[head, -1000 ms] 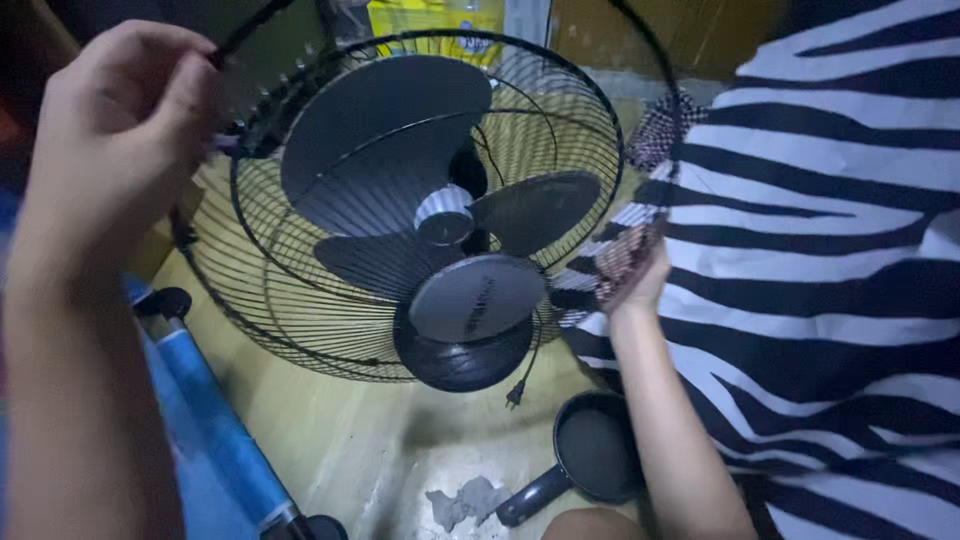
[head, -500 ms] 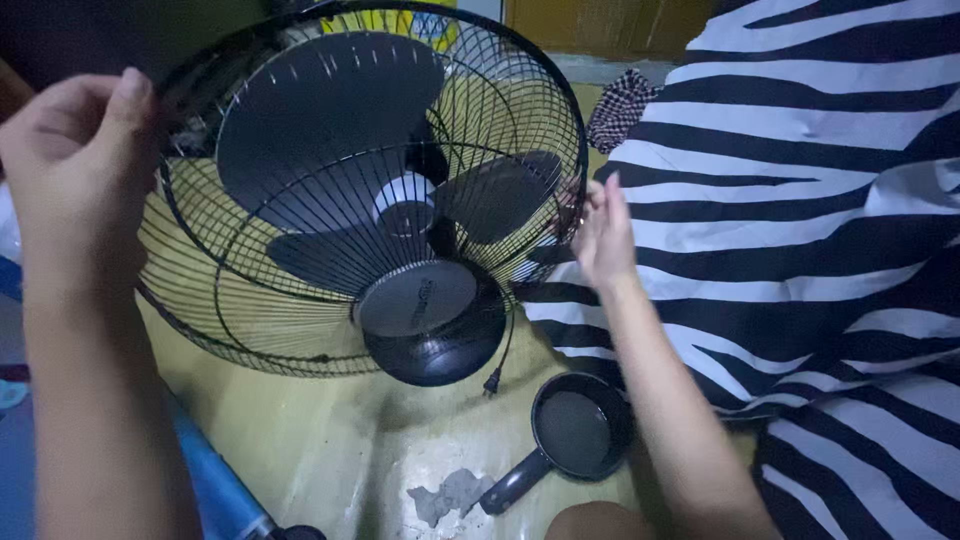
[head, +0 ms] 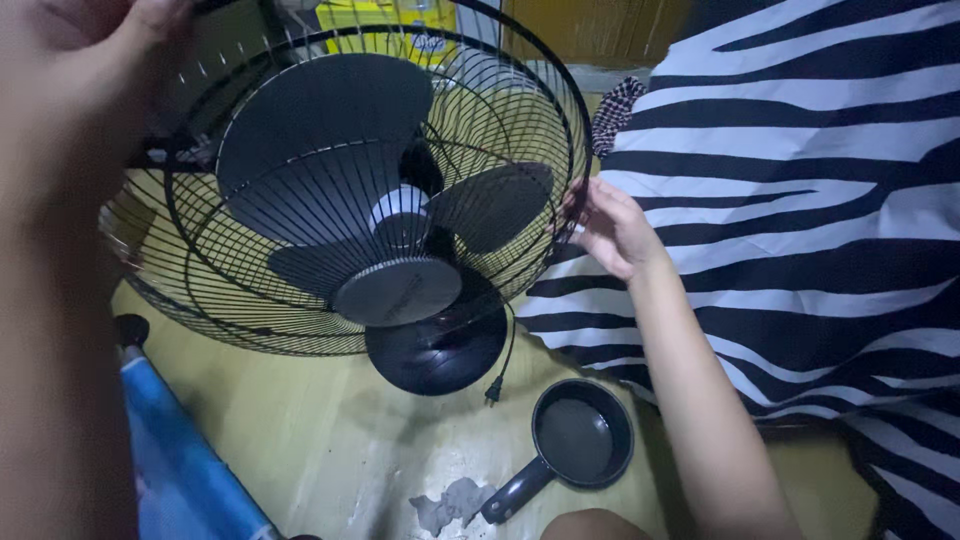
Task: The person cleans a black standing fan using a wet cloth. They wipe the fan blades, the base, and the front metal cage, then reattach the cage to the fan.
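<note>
A black electric fan stands on a yellowish floor, its dark blades inside a black wire cage with a round grey centre cap. My left hand grips the upper left rim of the front grille. My right hand holds the grille's right rim, fingers curled on the wire. The fan's round black base shows below the cage, and its black plug dangles beside it.
A small black frying pan lies on the floor near my right forearm. Black-and-white striped fabric fills the right side. A blue rolled mat lies at lower left. A grey patch marks the floor.
My left hand has risen to the top left corner with the grille rim. My right hand has closed onto the right rim, and the front grille has shifted slightly down and left.
</note>
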